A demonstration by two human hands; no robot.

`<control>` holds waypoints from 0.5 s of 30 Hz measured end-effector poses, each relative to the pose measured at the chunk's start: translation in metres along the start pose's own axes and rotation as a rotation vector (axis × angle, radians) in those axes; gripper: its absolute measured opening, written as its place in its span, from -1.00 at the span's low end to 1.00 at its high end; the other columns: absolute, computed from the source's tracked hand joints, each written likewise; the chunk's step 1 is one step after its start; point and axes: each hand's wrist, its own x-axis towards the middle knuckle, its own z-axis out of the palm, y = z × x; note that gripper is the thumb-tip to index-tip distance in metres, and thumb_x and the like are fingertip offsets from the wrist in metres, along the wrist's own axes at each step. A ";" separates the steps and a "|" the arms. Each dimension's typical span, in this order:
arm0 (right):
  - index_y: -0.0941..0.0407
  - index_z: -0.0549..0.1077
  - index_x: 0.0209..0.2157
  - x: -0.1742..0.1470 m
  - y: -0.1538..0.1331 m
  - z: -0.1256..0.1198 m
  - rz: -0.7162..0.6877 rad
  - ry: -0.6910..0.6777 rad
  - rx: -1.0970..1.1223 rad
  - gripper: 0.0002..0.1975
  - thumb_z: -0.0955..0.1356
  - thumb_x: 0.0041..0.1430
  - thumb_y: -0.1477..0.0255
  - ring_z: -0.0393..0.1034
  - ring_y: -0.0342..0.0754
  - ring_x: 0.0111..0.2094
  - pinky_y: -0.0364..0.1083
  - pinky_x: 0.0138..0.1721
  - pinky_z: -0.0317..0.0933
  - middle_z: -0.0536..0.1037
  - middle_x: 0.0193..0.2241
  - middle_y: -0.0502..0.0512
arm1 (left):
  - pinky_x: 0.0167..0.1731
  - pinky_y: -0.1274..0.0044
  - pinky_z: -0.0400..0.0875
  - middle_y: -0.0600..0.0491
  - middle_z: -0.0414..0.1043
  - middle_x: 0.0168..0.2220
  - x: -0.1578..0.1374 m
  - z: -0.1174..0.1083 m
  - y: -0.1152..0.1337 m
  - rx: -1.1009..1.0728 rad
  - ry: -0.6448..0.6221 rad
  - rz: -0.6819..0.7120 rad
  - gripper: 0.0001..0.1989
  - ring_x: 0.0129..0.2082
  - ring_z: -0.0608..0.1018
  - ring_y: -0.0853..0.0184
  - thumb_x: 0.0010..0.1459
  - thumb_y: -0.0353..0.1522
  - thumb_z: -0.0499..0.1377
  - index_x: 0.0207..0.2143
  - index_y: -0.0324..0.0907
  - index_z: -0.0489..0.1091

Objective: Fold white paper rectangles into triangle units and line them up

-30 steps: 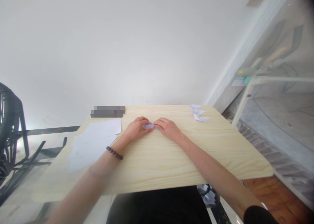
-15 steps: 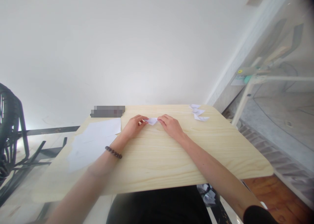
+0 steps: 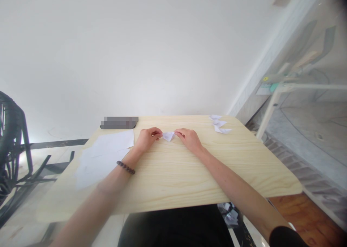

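Note:
A small piece of folded white paper (image 3: 168, 136) spans the gap between my two hands above the middle of the wooden table (image 3: 173, 178). My left hand (image 3: 148, 138) pinches its left tip between thumb and fingers. At the opposite tip, my right hand (image 3: 189, 138) has a similar pinch. The paper's lower edge comes down to a point. A beaded bracelet (image 3: 125, 167) is on my left wrist.
White paper sheets (image 3: 104, 156) lie spread on the table's left side. Behind them sits a dark, pixelated object (image 3: 119, 123). Several folded paper pieces (image 3: 220, 124) stand at the back right. A wall rises behind the table. A dark chair (image 3: 13, 142) is at far left.
The folded paper has come slightly down toward me and shows more of its pointed face. Both hands shift their fingers a little, still pinching its ends.

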 end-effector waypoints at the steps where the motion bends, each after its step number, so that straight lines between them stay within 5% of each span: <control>1: 0.07 0.44 -0.27 0.000 -0.001 0.000 -0.008 -0.006 -0.002 -0.78 0.19 0.15 0.41 0.38 -0.13 -0.27 -0.15 -0.23 0.20 0.51 -0.29 0.03 | -0.42 0.59 0.35 0.11 0.45 -0.51 0.000 0.000 0.001 0.009 -0.004 0.007 -0.83 -0.52 0.49 0.40 0.00 -0.29 0.08 -0.41 -0.18 0.39; 8: 0.09 0.46 -0.30 0.001 -0.003 0.000 -0.022 -0.025 0.024 -0.79 0.20 0.14 0.42 0.37 -0.14 -0.30 -0.16 -0.26 0.20 0.51 -0.32 0.06 | -0.41 0.61 0.34 0.13 0.45 -0.51 0.001 0.000 0.001 0.043 -0.009 0.055 -0.83 -0.49 0.48 0.41 -0.01 -0.34 0.05 -0.44 -0.17 0.42; 15: 0.15 0.48 -0.38 0.005 0.006 -0.004 0.151 -0.006 0.244 -0.79 0.26 0.05 0.36 0.37 -0.19 -0.49 -0.21 -0.42 0.24 0.52 -0.43 0.05 | -0.43 0.58 0.37 0.07 0.47 -0.46 0.001 0.000 0.003 -0.002 0.015 0.008 -0.81 -0.49 0.50 0.39 0.01 -0.27 0.08 -0.42 -0.20 0.39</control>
